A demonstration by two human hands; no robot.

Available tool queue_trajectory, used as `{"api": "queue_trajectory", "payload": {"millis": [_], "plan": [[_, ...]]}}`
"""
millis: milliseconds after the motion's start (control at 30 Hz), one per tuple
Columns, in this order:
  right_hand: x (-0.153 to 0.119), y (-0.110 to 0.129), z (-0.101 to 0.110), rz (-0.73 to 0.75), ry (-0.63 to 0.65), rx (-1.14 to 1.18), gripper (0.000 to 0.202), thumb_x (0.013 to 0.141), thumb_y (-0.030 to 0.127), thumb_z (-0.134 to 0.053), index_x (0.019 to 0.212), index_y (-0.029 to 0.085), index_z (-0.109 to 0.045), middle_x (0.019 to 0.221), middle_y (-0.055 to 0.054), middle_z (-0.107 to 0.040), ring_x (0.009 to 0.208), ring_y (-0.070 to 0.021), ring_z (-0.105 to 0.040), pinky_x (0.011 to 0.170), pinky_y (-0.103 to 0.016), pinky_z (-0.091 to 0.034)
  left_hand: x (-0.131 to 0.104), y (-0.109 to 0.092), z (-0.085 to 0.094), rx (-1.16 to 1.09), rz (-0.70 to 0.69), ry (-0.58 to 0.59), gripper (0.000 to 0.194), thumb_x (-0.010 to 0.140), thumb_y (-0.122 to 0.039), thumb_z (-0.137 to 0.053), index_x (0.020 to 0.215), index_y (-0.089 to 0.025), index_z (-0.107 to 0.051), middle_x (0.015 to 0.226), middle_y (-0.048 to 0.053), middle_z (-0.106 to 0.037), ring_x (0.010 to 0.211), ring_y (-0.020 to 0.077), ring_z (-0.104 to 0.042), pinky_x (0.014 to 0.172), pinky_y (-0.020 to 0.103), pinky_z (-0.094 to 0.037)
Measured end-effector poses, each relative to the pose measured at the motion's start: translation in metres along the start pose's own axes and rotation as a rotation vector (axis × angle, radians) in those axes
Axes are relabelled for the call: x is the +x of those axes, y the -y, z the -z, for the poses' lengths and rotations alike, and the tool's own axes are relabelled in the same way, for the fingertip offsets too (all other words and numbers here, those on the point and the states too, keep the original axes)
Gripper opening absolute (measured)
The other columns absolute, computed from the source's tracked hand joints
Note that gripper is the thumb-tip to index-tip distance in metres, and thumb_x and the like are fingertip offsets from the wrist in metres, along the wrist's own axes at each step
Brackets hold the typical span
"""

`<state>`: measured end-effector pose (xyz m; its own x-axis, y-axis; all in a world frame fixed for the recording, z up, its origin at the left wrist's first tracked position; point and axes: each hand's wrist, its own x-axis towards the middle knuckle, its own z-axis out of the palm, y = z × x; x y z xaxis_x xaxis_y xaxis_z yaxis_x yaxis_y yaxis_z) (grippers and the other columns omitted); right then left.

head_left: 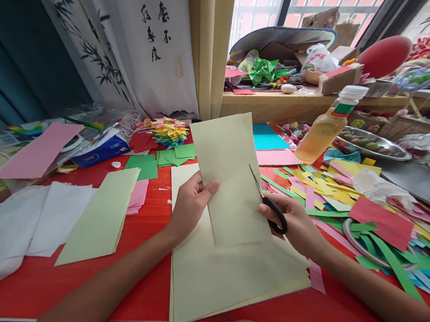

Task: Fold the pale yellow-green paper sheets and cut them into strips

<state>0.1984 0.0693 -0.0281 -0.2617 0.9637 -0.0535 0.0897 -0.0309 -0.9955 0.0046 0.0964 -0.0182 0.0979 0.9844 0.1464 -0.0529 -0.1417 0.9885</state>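
My left hand (191, 201) pinches the left edge of an upright pale yellow-green sheet (229, 155), thumb in front. In my right hand (292, 219) are black-handled scissors (276, 214), their blades pointing up and left over the sheet's right part; the fingers also meet its right edge. Beneath both hands lies a larger stack of pale paper (231, 282) on the red table (141, 269). Another pale strip stack (97, 218) rests to the left, beside small pink pieces (138, 196).
Colored paper scraps and a tape ring (347, 230) cover the right side. Behind them stand a tilted bottle (323, 131) and a metal bowl (374, 142). White tissues (16, 219) lie left; green squares (142, 167) and a folded-paper piece (169, 132) are at the back.
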Motion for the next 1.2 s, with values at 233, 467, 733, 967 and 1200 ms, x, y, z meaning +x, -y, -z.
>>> {"api": "queue_trajectory", "payload": {"millis": [233, 467, 733, 967, 1200], "plan": [[-0.0007, 0.0003, 0.0007, -0.001, -0.021, -0.021, 0.035, 0.075, 0.045, -0.056, 0.06, 0.018, -0.04, 0.051, 0.007, -0.028, 0.038, -0.0043, -0.028, 0.034, -0.018, -0.024, -0.0009, 0.0017, -0.0023, -0.064, 0.014, 0.07, 0.034, 0.076, -0.035, -0.055, 0.105, -0.018, -0.056, 0.082, 0.004, -0.063, 0.069, 0.0156, -0.057, 0.063, 0.028, -0.048], [-0.0003, -0.0004, 0.0014, 0.0, -0.011, -0.012, 0.032, 0.075, 0.043, -0.056, 0.061, 0.018, -0.041, 0.052, 0.007, -0.027, 0.038, -0.0042, -0.027, 0.035, -0.018, -0.022, -0.0016, 0.0016, -0.0024, -0.076, 0.021, 0.072, 0.033, 0.076, -0.035, -0.056, 0.105, -0.019, -0.056, 0.086, 0.004, -0.064, 0.072, 0.0166, -0.059, 0.064, 0.029, -0.048], [0.0003, -0.0013, 0.0011, 0.007, -0.035, 0.023, 0.035, 0.073, 0.044, -0.058, 0.059, 0.018, -0.041, 0.051, 0.007, -0.028, 0.038, -0.0042, -0.027, 0.034, -0.018, -0.024, -0.0035, 0.0029, -0.0044, 0.001, 0.037, 0.031, 0.034, 0.072, -0.04, -0.058, 0.096, -0.018, -0.06, 0.071, 0.002, -0.062, 0.062, 0.0156, -0.056, 0.054, 0.026, -0.044], [0.0004, -0.001, 0.0011, 0.012, -0.045, 0.047, 0.036, 0.074, 0.044, -0.057, 0.057, 0.018, -0.039, 0.05, 0.007, -0.027, 0.038, -0.004, -0.027, 0.034, -0.018, -0.024, -0.0038, 0.0043, -0.0044, 0.007, 0.039, 0.036, 0.033, 0.072, -0.041, -0.058, 0.096, -0.018, -0.06, 0.068, 0.002, -0.061, 0.059, 0.0151, -0.055, 0.053, 0.026, -0.044], [-0.0007, 0.0, 0.001, 0.034, -0.034, 0.046, 0.035, 0.077, 0.041, -0.056, 0.058, 0.018, -0.037, 0.05, 0.007, -0.025, 0.039, -0.0037, -0.028, 0.035, -0.017, -0.025, -0.0043, 0.005, -0.0049, -0.007, 0.053, 0.066, 0.031, 0.073, -0.039, -0.057, 0.096, -0.019, -0.059, 0.07, 0.002, -0.06, 0.06, 0.0146, -0.055, 0.054, 0.026, -0.044]]}}
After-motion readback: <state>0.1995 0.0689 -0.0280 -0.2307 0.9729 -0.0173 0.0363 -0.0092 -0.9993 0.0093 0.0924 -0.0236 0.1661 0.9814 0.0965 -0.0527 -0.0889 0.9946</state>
